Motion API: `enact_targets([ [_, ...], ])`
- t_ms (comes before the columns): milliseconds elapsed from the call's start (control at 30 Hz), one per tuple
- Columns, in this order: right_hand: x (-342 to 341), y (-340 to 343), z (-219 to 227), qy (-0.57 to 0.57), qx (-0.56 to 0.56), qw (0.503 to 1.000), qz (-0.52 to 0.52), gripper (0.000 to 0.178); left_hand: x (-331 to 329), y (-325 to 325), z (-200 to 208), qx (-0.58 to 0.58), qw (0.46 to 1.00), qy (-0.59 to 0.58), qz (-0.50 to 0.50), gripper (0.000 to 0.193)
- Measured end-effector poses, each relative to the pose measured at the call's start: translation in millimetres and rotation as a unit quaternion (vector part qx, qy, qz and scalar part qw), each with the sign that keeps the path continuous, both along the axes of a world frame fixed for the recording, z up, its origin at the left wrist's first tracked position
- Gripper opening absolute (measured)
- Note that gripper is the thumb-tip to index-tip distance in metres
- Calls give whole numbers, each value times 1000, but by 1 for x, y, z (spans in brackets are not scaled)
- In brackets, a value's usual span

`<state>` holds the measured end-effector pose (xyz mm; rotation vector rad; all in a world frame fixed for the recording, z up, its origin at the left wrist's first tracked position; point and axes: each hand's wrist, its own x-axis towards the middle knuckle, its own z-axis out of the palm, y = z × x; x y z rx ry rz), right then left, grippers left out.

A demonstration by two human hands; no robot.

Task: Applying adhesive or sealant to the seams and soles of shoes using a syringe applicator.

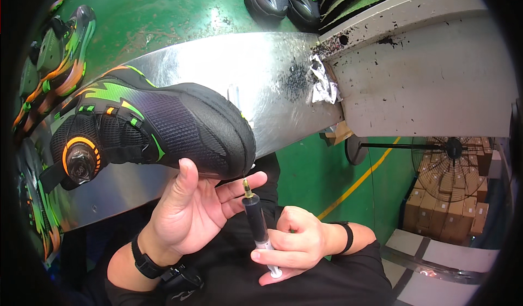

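A black running shoe [180,123] with green and orange accents and a dial on an orange ring lies tilted over the metal table, toe to the right. My left hand [199,219] cradles its toe end, palm up, thumb against the upper; the index finger stretches along the toe's lower edge. In my right hand [297,238] is a syringe [254,216] filled with dark fluid, fingers closed around its lower barrel and plunger. Its yellowish tip points up at the toe's edge, touching or nearly so. The exact contact is too small to make out.
Several similar shoes [79,50] line the left side. Beyond the shiny metal table [218,55], a black pair [267,1] stands on the green floor. Crumpled white paper [322,82] lies by a stained grey machine panel [425,71]. A fan [452,164] and stacked cartons [436,210] are at right.
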<state>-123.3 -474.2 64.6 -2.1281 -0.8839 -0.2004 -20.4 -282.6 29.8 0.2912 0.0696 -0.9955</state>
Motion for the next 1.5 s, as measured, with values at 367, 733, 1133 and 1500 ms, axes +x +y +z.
enact_targets([
  [367, -4, -18, 0, -78, 27, 995, -62, 51, -15, 31, -4, 123, 992, -27, -30, 78],
  [733, 105, -83, -74, -70, -10, 960, -271, 74, 43, 89, 17, 410, 884, -196, 106, 87],
  [1133, 114, -92, -67, -35, 18, 959, -280, 74, 288, -107, -45, 342, 900, -258, 85, 46],
  [1500, 110, -90, -80, -76, 71, 960, -260, 77, 146, 102, 32, 640, 513, -504, 270, 20],
])
